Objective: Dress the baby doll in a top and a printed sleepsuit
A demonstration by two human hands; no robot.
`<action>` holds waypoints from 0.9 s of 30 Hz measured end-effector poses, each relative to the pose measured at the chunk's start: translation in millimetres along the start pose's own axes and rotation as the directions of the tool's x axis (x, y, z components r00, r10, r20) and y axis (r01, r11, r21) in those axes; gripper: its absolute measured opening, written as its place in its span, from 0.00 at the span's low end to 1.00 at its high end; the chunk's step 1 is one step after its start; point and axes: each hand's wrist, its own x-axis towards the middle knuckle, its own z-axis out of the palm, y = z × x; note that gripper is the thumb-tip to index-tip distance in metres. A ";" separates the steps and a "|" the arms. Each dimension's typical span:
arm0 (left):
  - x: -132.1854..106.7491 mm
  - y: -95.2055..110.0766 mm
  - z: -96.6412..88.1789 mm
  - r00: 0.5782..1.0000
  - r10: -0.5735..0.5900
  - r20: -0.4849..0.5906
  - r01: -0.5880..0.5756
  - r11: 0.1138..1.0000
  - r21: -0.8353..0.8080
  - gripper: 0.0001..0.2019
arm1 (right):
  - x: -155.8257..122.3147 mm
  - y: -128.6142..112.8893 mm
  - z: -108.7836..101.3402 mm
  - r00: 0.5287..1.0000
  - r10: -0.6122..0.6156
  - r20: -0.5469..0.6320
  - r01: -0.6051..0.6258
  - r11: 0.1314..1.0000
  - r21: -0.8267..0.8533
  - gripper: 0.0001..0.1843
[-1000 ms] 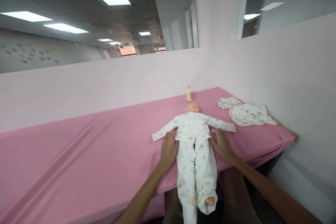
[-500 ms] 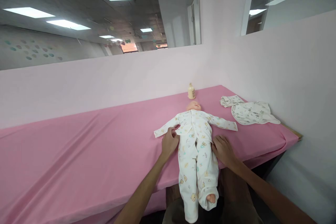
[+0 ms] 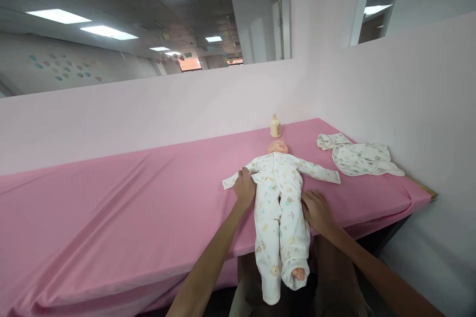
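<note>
A baby doll (image 3: 277, 146) lies on its back, dressed in a white printed long-sleeved top (image 3: 275, 166) and matching pants (image 3: 267, 228). Both sleeves are stretched out sideways. The pants legs hang past the bed's front edge, over my lap; a bare foot (image 3: 298, 273) shows in the right-hand cuff, while the left-hand cuff hides the other. My left hand (image 3: 245, 188) is closed on the top's left-hand sleeve, close to the armpit. Against the doll's right-hand hip, my right hand (image 3: 317, 210) has its fingers curled at the side of the pants, the fingertips partly hidden.
Pink sheeting (image 3: 148, 218) covers the bed. A cream pump bottle (image 3: 275, 127) stands behind the doll's head. Printed white baby clothes (image 3: 366, 158) lie at the right, near the wall. Walls with windows border the back and right sides.
My left hand has moved up from the top's side hem to the sleeve near the armpit. The right hand stays by the hip. The view has shifted slightly.
</note>
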 end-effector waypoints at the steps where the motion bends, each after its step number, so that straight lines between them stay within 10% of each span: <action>1: 0.7 0.0 1.9 1.000 0.002 0.021 -0.003 0.998 0.059 0.11 | 0.0 -0.3 -0.7 1.000 0.003 -0.009 -0.003 1.000 0.002 0.11; 10: 2.5 -11.1 3.7 0.978 0.017 0.207 -0.036 0.996 0.085 0.12 | 0.2 -4.3 -3.0 0.994 0.075 -0.086 -0.065 0.992 0.108 0.08; 18: -48.2 -20.9 -9.0 0.946 0.194 0.258 -0.243 0.954 0.173 0.13 | 0.7 -5.6 -5.8 0.982 0.140 -0.126 -0.106 0.964 0.243 0.08; 23: -57.5 -12.6 -23.7 0.979 0.181 0.089 -0.189 0.978 0.090 0.14 | 15.0 -17.6 -15.7 0.973 0.135 -0.185 -0.076 0.953 0.292 0.12; 27: -41.4 8.4 -36.6 0.933 0.361 0.013 -0.358 0.929 -0.089 0.15 | 43.9 -41.1 -30.1 0.988 0.014 -0.157 0.024 0.972 0.235 0.11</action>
